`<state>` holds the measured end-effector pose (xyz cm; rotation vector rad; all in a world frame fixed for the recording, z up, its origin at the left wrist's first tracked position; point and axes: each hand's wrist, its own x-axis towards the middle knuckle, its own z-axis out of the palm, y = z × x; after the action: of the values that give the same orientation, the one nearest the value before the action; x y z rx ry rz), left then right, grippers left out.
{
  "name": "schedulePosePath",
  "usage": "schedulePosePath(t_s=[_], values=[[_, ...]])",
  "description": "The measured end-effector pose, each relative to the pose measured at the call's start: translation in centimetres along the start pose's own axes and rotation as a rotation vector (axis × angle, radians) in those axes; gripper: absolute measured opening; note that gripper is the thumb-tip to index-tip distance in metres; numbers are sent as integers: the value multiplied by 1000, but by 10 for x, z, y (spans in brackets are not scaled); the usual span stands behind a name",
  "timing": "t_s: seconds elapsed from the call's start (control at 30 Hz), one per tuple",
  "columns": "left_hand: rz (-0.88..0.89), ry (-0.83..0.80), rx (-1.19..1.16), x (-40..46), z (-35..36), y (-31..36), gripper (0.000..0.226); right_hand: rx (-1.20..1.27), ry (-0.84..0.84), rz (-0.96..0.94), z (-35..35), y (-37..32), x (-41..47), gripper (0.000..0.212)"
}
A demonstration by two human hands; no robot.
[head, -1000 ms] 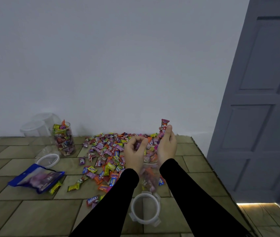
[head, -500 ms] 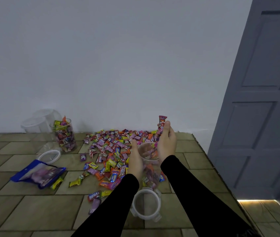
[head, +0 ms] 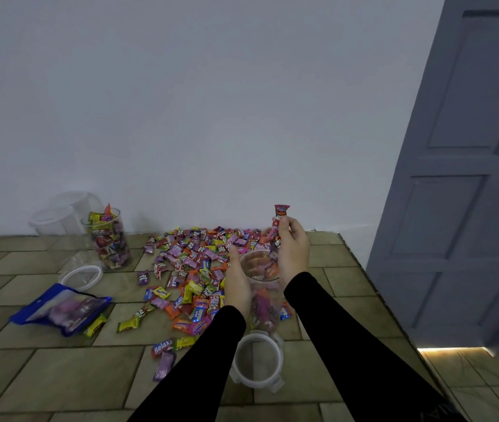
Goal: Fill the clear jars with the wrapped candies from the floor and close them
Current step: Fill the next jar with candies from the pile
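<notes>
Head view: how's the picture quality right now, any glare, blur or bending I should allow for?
Head view: dim, flat light with a bluish cast on the wall; the only bright glare is the strip under the door. Wide-angle bending slants the door and curves the floor tiles. The candies read sharp enough, while the clear jar between the hands is faint.
</notes>
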<state>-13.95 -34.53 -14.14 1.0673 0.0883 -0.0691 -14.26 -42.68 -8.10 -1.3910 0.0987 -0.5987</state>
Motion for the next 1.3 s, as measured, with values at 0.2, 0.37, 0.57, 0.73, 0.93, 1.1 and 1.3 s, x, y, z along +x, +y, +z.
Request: schedulePosePath(t_s=[0.2,0.37,0.57,0.73,0.93,1.1,1.3], values=[[-13,20,-14,5,0,-4,78,106,-76,10,1,1,0,25],[-8,23,8,9,-2,-5,78,111,-99,28,-2,-5,-2,26],[-2,6,-11,6,-1,-7,79,119,-95,85,2,-3,-4,14],[1,11,-17,5,0,-4,81,43,-93,81,3,-6,-5,15],[-4,-37,50,-5,3,5,78,-109,-169,49,1,-10,-8,21],[129,-37,292,-13,-17,25,63,-301,-267,-87,11,-23,-9,14],[351,107,805,-17,-89,27,24,-452,-502,-306,45,-23,-55,13]])
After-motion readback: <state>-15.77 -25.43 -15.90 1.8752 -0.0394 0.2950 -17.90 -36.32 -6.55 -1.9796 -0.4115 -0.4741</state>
